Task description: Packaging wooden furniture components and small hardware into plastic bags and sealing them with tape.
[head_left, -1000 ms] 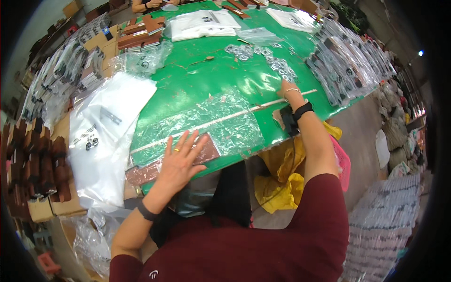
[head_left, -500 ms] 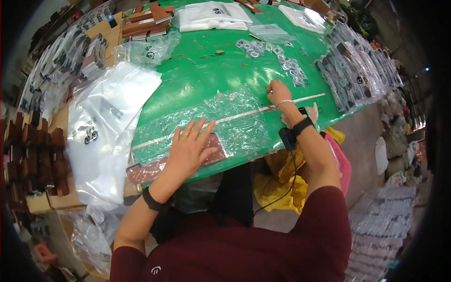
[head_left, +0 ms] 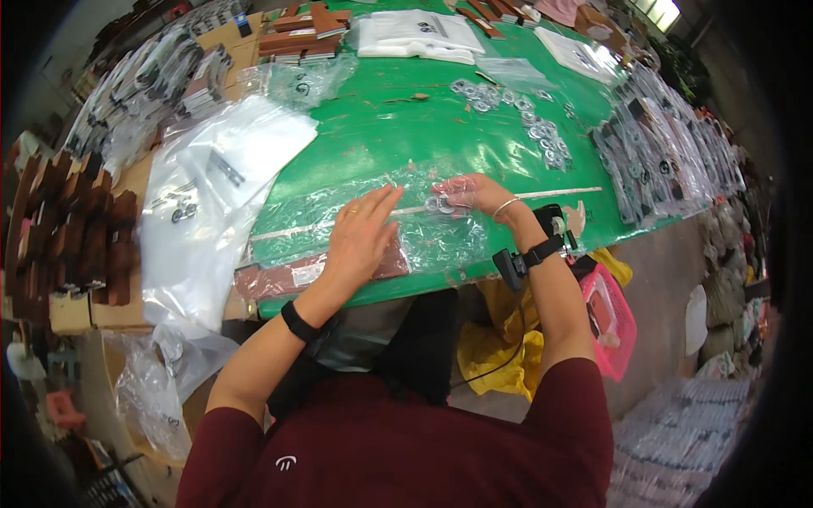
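Note:
A clear plastic bag [head_left: 449, 241] lies flat near the table's front edge, with a flat reddish-brown board [head_left: 275, 281] inside it. My left hand [head_left: 364, 230] rests on the bag over the board, fingers stretched out. My right hand [head_left: 474, 193] reaches into the bag's right part, its fingertips under the film. It pinches a small clear packet of round grey pieces [head_left: 440, 204]. A thin pale strip [head_left: 559, 193] runs across the table beneath the bag. More small packets with round grey pieces [head_left: 546, 140] lie beyond my right hand.
The green table [head_left: 364, 127] carries a stack of clear bags [head_left: 207, 182] at left and another stack [head_left: 419, 35] at the back. Brown boards [head_left: 301, 38] stand at the back left. Filled bags [head_left: 648, 161] are piled at right. A pink basket [head_left: 614, 322] is below the edge.
My right hand has moved left from the table near the small packets into the bag, carrying a small packet. My left hand stays on the bag, its fingers closer together. The view has shifted slightly.

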Motion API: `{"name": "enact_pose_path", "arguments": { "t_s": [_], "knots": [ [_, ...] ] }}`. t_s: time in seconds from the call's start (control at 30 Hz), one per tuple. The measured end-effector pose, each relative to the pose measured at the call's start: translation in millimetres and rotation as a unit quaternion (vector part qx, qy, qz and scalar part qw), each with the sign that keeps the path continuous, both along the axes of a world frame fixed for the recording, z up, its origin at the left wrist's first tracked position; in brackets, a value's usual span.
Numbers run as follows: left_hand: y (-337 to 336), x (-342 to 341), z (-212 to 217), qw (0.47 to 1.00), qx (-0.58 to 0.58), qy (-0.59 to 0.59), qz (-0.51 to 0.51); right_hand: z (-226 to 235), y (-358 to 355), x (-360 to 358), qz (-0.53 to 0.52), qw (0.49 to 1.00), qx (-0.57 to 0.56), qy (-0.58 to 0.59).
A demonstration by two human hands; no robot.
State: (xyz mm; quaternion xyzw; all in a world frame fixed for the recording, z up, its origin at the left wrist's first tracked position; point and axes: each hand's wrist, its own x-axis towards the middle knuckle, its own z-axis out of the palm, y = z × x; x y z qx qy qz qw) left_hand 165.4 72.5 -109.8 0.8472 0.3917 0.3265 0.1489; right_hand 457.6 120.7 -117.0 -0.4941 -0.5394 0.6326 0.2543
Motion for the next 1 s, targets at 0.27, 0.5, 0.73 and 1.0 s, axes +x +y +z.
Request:
{"name": "enact_pose_path", "arguments": {
  "t_s": [0.27, 0.5, 0.73, 1.0],
  "knots": [
    [-11, -41, -16, 0.991, -0.028, -0.047, 0.125, -11, 44, -40, 0.17, 0.982, 0.083, 0.003],
    [-13, -44, -19, 0.984, -0.049, -0.119, 0.125, -8, 31, -109, 0.201, 0.967, 0.057, 0.145],
    [-11, -48, -18, 0.968, -0.107, -0.199, 0.108, -21, 17, -47, 0.134, 0.971, -0.032, 0.197],
    [-7, -44, 20, 0.991, 0.013, 0.022, -0.128, -7, -84, 23, -0.164, 0.979, 0.014, 0.12]
  ]
}}
